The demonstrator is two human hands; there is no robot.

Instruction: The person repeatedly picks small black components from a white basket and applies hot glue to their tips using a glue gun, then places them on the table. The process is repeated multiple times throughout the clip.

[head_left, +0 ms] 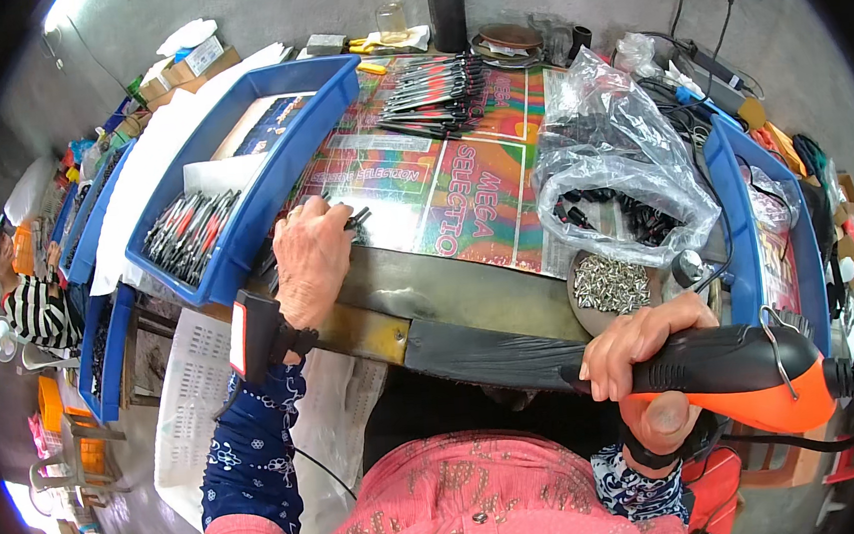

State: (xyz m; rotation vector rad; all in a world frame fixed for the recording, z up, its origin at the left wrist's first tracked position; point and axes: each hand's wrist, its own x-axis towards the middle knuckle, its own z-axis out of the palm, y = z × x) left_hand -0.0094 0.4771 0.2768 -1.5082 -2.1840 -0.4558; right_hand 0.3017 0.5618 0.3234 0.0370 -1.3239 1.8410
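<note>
1. The worktop [468, 284] carries a colourful printed sheet [440, 181].
2. A blue tray [251, 195] of small black parts lies left.
3. The electric screwdriver [746, 367] sits low right, right hand [639, 351] grip wrapped around it.
4. The left hand [310, 251] grip pinches a small black part [356, 217] at the sheet's edge.

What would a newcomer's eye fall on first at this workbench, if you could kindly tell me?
Most striking is the black and orange corded power screwdriver gripped in the right hand at the bench's near edge. Behind it lies a crumpled clear plastic bag of small black parts. The left hand rests on dark parts beside a long blue plastic tray of black tools.
</note>
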